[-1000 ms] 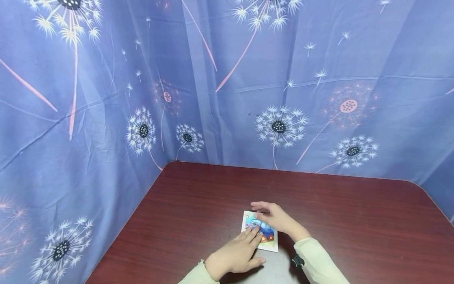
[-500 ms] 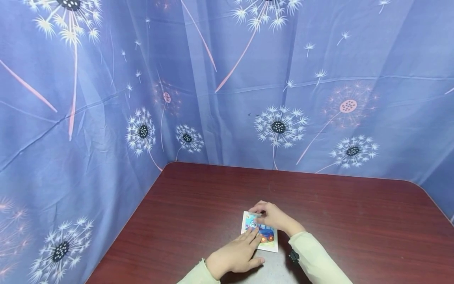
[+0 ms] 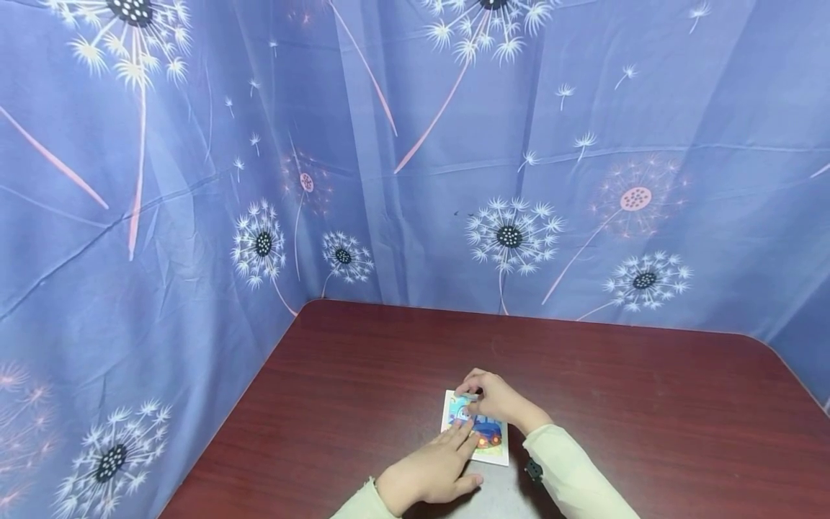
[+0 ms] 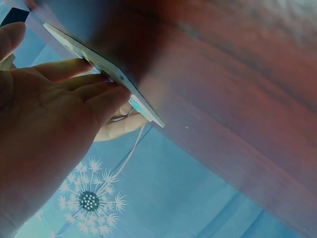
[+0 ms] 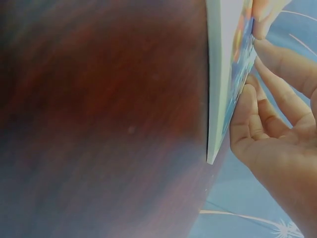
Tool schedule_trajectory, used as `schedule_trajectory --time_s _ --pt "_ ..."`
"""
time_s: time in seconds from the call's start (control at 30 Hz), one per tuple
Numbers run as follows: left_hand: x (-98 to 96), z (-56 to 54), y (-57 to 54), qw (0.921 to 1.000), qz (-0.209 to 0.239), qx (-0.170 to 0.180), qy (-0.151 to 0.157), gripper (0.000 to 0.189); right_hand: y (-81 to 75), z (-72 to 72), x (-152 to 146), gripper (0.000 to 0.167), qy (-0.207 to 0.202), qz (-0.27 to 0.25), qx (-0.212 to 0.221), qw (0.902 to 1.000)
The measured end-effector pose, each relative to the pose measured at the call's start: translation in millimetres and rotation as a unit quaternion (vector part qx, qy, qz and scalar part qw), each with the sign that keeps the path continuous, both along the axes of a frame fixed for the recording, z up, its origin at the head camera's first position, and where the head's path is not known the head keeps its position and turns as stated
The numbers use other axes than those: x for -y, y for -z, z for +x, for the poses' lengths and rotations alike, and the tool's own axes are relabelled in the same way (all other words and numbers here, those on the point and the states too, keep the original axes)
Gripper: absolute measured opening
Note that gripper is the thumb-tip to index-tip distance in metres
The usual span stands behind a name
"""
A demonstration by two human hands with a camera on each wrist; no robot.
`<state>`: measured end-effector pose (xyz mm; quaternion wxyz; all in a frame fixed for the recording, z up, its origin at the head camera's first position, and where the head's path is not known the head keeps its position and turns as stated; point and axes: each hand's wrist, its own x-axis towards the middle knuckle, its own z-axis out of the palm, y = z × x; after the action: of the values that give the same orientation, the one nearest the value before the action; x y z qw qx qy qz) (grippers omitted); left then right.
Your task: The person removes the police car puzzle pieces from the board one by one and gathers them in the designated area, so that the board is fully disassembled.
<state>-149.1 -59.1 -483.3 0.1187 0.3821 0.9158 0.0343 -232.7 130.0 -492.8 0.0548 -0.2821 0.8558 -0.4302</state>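
Note:
A small white-edged picture board with a cartoon blue car lies on the table. My left hand rests on its lower left part with fingers extended, covering some of the picture. At the board's upper edge my right hand has thumb and fingers curled together, pinching a small thin flat piece. The left wrist view shows the board edge-on under the left fingertips. From the right wrist, the thick pale side of the board shows, with the right fingertips close over its face.
The dark red wood-grain table has rounded far corners. Blue curtains with dandelion prints stand along its left and far sides. A small black object sits by the right sleeve.
The right hand has drawn its fingers together from a looser spread and pinches the small piece at the board's upper edge. The left hand stays on the board.

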Motion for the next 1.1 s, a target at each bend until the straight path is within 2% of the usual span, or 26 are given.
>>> schedule_trajectory --time_s 0.5,0.7,0.8,1.1 --pt "0.3 0.5 -0.9 0.9998 0.007 0.014 -0.011 0.067 0.1 0.0 -0.2 0.023 0.007 -0.013 -0.004 0.9999" --pt "0.9 0.9 -2.3 0.9997 0.012 0.021 -0.008 0.067 -0.4 -0.6 0.7 0.019 0.018 -0.009 0.023 0.9995" --pt "0.7 0.8 -3.1 0.9995 0.015 0.025 -0.008 0.067 0.3 -1.4 1.0 0.018 0.019 -0.016 0.035 0.9991" --pt "0.0 0.1 -4.9 0.9994 0.018 0.027 -0.013 0.066 -0.9 -5.8 -3.0 0.013 0.030 -0.055 0.025 0.9977"
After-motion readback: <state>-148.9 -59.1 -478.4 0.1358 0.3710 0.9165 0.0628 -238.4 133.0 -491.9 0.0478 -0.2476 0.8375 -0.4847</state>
